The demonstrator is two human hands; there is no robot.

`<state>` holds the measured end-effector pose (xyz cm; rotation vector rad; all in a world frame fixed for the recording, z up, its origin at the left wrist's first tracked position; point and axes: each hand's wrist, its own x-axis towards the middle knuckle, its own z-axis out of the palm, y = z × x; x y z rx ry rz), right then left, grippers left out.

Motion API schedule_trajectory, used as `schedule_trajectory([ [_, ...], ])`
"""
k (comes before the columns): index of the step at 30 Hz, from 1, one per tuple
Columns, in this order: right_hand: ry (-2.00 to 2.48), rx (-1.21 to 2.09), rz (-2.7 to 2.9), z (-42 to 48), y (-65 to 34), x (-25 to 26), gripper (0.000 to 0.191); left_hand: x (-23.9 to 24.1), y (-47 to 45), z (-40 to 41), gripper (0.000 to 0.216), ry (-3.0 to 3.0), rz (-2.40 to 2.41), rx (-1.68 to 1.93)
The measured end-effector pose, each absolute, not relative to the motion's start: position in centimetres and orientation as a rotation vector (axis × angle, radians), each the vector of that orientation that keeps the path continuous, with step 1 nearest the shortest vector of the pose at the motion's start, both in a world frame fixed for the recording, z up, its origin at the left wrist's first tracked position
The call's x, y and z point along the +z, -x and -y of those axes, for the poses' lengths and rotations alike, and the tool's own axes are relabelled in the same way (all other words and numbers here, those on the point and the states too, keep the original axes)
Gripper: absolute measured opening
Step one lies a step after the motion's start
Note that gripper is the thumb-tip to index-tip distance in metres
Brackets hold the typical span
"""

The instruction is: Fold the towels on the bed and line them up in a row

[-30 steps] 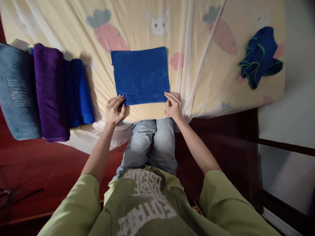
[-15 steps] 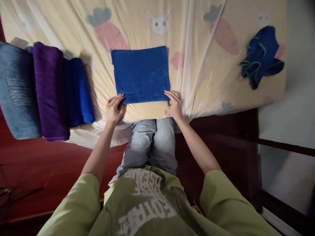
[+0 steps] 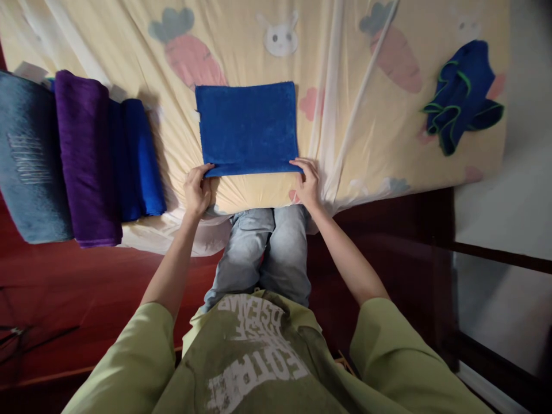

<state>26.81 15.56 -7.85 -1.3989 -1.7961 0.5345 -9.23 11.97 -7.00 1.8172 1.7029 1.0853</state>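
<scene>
One blue cloth in my remote view, left grip pinching its seven-o'clock corner, right grip its five-o'clock, one purple towel at nine, one crumpled cloth at three.

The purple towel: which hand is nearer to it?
Left. The left hand is right of the purple towel, beyond the blue rolls; the right hand is farther right, at the right end of the flat blue cloth.
</scene>
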Motion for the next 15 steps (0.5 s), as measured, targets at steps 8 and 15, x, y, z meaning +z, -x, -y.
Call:
schedule_trajectory([
  [8,1.495,0.514,1.642,-15.2,-26.9,-9.2,0.039,-8.0,9.3,-11.9,0.042,-1.664,-1.864,1.154],
  [15,1.569,0.603,1.57,-15.2,-26.7,-8.8,0.051,-7.9,9.1,-11.8,0.054,-1.644,-1.903,1.143],
])
